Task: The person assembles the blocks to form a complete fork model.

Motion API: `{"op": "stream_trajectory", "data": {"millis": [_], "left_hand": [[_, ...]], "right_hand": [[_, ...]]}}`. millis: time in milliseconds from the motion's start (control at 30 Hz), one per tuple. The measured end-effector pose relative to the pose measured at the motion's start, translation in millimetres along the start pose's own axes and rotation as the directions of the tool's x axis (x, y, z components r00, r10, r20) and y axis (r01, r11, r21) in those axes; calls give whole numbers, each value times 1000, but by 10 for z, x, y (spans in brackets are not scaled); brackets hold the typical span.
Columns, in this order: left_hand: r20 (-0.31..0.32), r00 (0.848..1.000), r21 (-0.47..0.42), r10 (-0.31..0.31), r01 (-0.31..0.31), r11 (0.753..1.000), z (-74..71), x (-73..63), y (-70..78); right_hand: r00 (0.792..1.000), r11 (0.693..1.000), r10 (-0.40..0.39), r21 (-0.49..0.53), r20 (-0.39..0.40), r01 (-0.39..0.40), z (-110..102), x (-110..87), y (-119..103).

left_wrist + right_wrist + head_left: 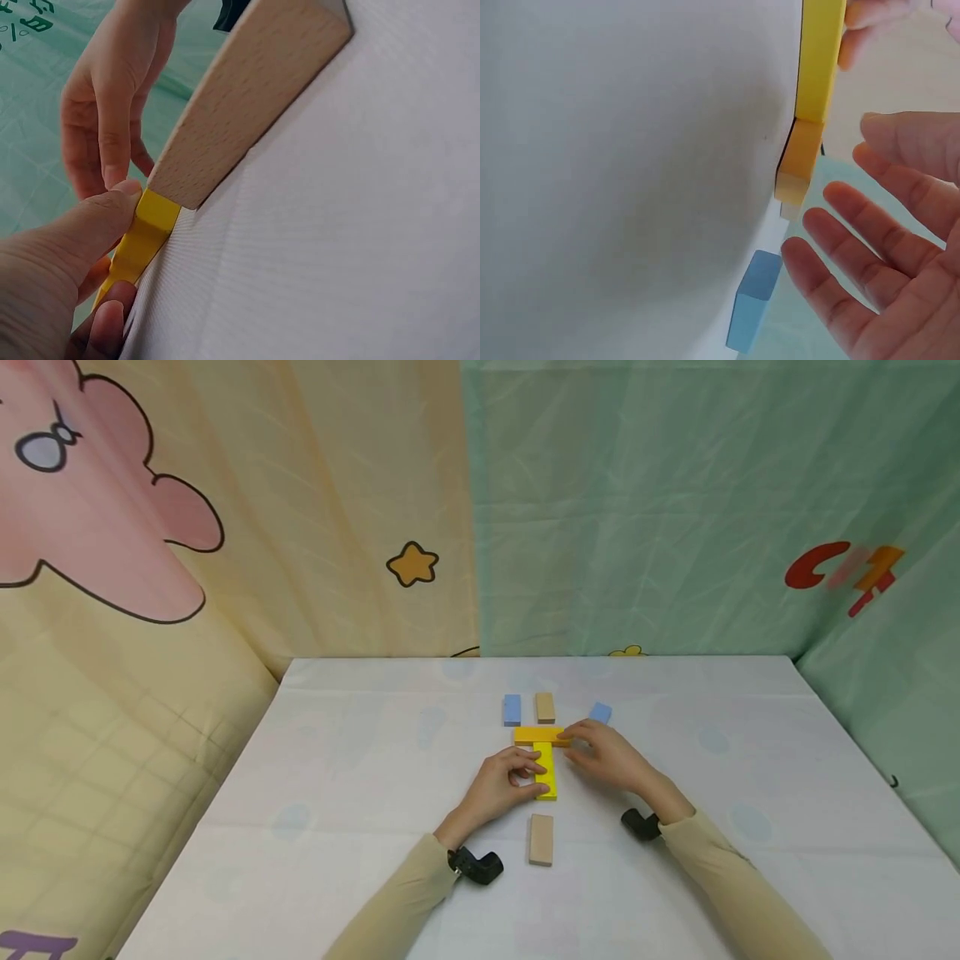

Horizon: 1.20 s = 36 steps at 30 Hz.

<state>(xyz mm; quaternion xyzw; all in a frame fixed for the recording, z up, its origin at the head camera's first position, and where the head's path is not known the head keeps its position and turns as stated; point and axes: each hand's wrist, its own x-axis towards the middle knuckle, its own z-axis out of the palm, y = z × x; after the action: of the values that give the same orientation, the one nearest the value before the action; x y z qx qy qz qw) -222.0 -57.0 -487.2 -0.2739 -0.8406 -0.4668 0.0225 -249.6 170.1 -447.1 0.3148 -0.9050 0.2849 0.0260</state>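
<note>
A yellow wooden block (550,775) lies lengthwise on the table, its far end against an orange block (534,736) set crosswise, so the two form a T. My left hand (495,785) holds the yellow block from its left side, thumb near the close end and fingers farther along. In the left wrist view the thumb touches a corner of that block (146,236). My right hand (609,755) hovers by the orange block's right end. In the right wrist view its spread fingers (847,240) stand apart from the orange block (801,154) and hold nothing.
Beyond the orange block lie a blue block (512,710), a natural wood block (544,707) and another blue block (600,712), behind the right hand. A second natural wood block (541,840) lies nearer, between the forearms. Printed curtains (637,510) hang behind the white-covered table (337,735).
</note>
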Motion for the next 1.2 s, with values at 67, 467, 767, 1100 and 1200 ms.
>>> {"op": "stream_trajectory", "data": {"millis": [67,467,767,1100,1200], "left_hand": [[-1,1000,-2,2,-2,1000,-3,3,-2],[-10,1000,9,16,-16,1000,-26,12,5],[-14,1000,5,12,-12,1000,-11,15,-8],[-16,1000,-1,5,-5,1000,-2,3,-8],[-16,1000,2,3,-2,1000,3,1,-15]], "right_hand": [[1000,1000,-12,9,-17,13,-24,-64,-56],[973,971,-226,-87,-44,222,10,-370,-389],[949,942,-312,-115,39,315,121,-524,-592],[950,955,-247,-121,189,272,199,-630,-723],[951,955,-242,-126,191,268,219,-641,-740]]}}
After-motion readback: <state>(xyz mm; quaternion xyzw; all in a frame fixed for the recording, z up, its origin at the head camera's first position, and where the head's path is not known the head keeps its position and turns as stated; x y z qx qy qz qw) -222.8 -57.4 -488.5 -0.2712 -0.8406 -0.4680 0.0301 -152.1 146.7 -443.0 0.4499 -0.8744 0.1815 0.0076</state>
